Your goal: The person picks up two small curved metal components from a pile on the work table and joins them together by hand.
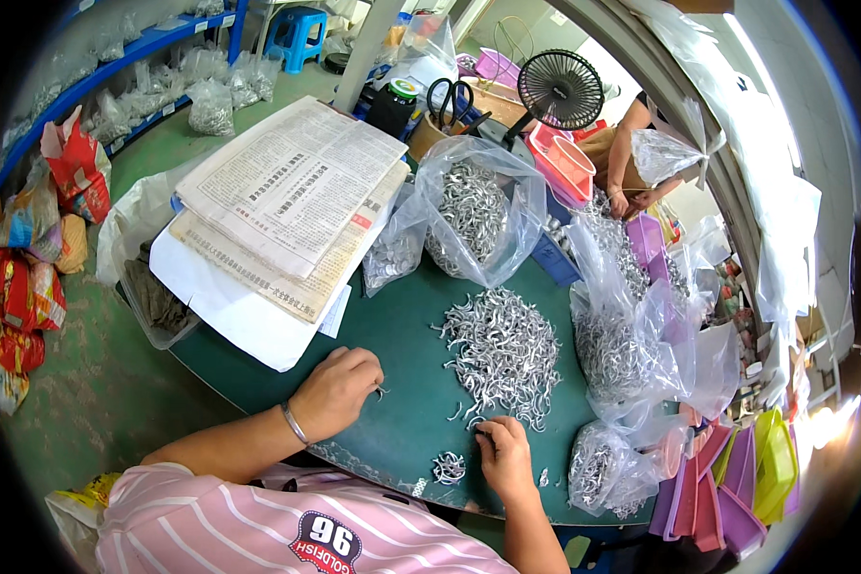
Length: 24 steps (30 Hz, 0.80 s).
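Note:
My left hand [338, 394], with a metal bangle at the wrist, is closed over the green table [402, 330]; a small curved metal piece [383, 390] pokes out at its fingertips. At the near edge of a large heap of small silvery hook-shaped metal pieces [502, 349], my right hand [505, 457] has its fingers pinched together; what lies between them is too small to make out. A much smaller pile of the same pieces [449, 468] sits left of the right hand, near the table's front edge.
Newspapers [287, 191] lie at the left. Clear bags of metal pieces [469, 215] stand behind the heap, with more bags [612, 354] along the right. Purple and pink plastic trays [708, 488] are at lower right. A black fan [560, 88] stands behind; another person's hands [622, 201] work beyond.

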Motion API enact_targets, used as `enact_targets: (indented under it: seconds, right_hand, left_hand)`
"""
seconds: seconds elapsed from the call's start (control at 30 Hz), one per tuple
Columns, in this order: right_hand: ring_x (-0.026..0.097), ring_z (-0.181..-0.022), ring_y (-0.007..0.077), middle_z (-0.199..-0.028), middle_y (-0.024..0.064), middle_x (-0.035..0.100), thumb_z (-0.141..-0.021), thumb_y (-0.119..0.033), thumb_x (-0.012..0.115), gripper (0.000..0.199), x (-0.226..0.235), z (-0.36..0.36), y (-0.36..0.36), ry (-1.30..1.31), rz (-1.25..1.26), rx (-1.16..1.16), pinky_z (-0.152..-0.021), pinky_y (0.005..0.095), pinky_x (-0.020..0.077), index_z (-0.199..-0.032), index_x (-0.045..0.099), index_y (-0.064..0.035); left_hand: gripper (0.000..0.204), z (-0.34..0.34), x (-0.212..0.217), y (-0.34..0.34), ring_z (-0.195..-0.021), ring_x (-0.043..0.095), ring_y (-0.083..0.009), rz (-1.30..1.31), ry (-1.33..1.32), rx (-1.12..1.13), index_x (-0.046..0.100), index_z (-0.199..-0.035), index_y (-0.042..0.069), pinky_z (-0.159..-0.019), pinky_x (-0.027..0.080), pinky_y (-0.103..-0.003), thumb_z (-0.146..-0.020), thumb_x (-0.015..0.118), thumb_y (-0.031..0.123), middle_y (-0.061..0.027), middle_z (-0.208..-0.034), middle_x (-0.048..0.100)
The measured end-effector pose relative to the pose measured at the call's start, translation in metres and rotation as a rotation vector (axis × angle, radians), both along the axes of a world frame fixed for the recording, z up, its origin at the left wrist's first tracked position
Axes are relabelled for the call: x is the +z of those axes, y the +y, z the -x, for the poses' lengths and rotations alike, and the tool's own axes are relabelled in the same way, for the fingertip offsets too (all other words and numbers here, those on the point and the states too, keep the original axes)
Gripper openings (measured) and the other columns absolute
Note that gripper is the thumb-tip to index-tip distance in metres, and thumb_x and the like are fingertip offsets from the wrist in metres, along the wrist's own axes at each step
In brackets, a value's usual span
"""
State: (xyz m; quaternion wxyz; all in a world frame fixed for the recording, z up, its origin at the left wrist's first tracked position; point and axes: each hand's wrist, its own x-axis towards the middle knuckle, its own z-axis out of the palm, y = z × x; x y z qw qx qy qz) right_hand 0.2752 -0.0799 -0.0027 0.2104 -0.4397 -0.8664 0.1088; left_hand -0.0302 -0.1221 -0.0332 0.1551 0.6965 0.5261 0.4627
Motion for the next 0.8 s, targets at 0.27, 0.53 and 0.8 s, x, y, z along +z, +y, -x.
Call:
enact_targets:
  seconds: [0.27,0.53,0.8]
  right_hand:
    - [0.062,-0.084,0.0332,-0.092,0.0137,0.064,-0.079,0.002,0.070,0.014,0.005,0.011,0.004,0.023,-0.004,-0.046,-0.074,0.0396,0.0509,-0.091,0.067,-0.0023]
    - [0.061,-0.084,0.0327,-0.091,0.0127,0.064,-0.079,-0.003,0.072,0.011,0.003,0.016,0.006,0.059,0.045,-0.042,-0.074,0.0402,0.0499,-0.089,0.068,-0.0031]
    - [0.060,-0.087,0.0303,-0.097,0.0099,0.063,-0.077,-0.007,0.074,0.018,0.005,0.012,-0.001,0.066,-0.029,0.009,-0.078,0.0395,0.0486,-0.094,0.069,-0.0054]
  left_hand:
    - [0.018,0.001,0.008,-0.004,-0.090,0.057,-0.0319,0.011,-0.034,-0.062,0.064,-0.093,0.005,-0.082,0.047,-0.040,-0.077,0.072,0.007,-0.0110,-0.102,0.061]
    - [0.028,0.002,0.005,-0.004,-0.095,0.055,-0.0322,0.019,0.115,-0.136,0.065,-0.096,0.005,-0.087,0.045,-0.041,-0.072,0.078,0.011,-0.0112,-0.107,0.058]
    - [0.029,-0.003,0.013,-0.004,-0.102,0.054,-0.0329,0.034,0.103,-0.087,0.066,-0.098,0.007,-0.088,0.046,-0.041,-0.073,0.079,0.014,-0.0116,-0.112,0.057]
